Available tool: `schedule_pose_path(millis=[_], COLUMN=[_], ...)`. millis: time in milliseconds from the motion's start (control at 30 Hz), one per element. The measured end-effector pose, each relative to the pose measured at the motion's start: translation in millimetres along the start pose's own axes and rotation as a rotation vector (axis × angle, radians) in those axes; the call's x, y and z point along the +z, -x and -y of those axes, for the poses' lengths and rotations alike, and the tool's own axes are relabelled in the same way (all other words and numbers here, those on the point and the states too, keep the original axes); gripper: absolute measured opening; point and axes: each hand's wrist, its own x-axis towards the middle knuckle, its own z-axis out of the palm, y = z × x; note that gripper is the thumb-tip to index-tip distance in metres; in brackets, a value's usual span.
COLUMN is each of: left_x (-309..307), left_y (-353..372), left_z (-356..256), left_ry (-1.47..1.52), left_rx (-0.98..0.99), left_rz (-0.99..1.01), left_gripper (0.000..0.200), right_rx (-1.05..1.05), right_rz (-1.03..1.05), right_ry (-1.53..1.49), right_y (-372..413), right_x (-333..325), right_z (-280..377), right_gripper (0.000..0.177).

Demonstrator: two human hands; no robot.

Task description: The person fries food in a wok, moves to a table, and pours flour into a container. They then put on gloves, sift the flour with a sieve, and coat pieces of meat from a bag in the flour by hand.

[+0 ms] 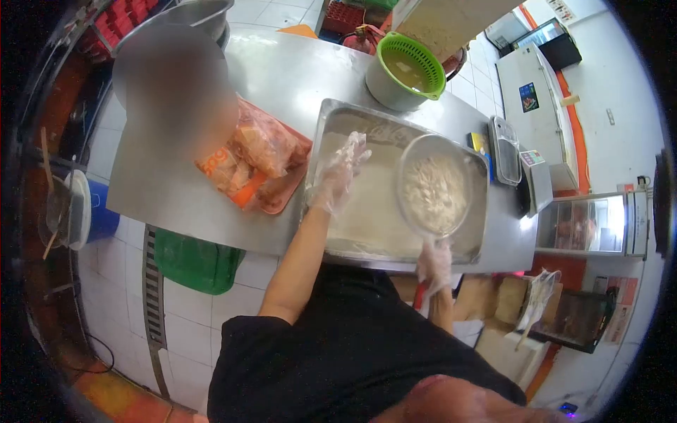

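Observation:
A large metal tray (337, 113) holds a layer of pale flour. My left hand (344, 169), in a clear plastic glove dusted with flour, is over the tray's left side, fingers stretched out and holding nothing. At the tray's front edge, my gloved right hand (435, 266) is closed round the red handle of a round mesh strainer (403, 190). Flour-coated pieces (437, 194) lie in the strainer, over the right half of the tray. Left of the tray, plastic bags of raw meat (257, 144) rest on a reddish tray (285, 201).
Behind the metal tray stands a pot (386, 90) with a green colander (437, 88) in it. A lidded container (504, 151) and a scale (537, 180) sit at the right. A large metal bowl (204, 14) is at the far left, partly blurred. A green bin (197, 261) stands below the table.

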Motion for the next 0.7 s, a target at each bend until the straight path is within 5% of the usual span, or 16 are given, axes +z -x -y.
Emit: schedule_pose_path(millis=[133, 200, 267, 300, 400, 433, 533, 567, 667, 700], left_x=[-2, -8, -5, -3, -1, -3, -9, -10, -11, -10], left_y=[-4, 4, 3, -1, -8, -8, -15, -18, -16, -13], left_z=[-5, 3, 4, -3, -8, -4, 11, 6, 1, 2], left_ry=[-0.014, -0.015, 0.015, -0.043, -0.084, -0.097, -0.021, -0.025, 0.035, 0.09], left_rx=[0.038, 0.073, 0.158, 0.09, 0.066, 0.069, 0.067, 0.087, 0.019, 0.085], left_rz=[0.016, 0.064, 0.112, 0.072, -0.001, -0.005, 0.061, 0.061, -0.012, 0.016], left_gripper=[0.061, 0.061, 0.061, 0.061, 0.06, 0.059, 0.057, 0.057, 0.056, 0.055], right_rx=[-0.48, 0.156, -0.014, -0.558, -1.05, -0.72, -0.207, -0.631, -0.981, -0.497], right_rz=[-0.212, 0.044, -0.128, -0.358, -0.521, -0.313, -0.126, -0.421, -0.785, -0.408], right_ry=[-0.199, -1.004, -0.797, -0.001, 0.572, 0.295, 0.128, 0.523, 0.701, -0.003], right_y=[6, 15, -7, 4, 5, 4, -24, -9, 3, -1], right_x=[-6, -15, 1, -7, -15, -12, 14, 6, -2, -3], right_z=[-22, 18, 6, 9, 0, 0, -37, -33, 3, 16], right_gripper=[0.016, 0.023, 0.02, 0.018, 0.014, 0.006, 0.016, 0.013, 0.012, 0.014])
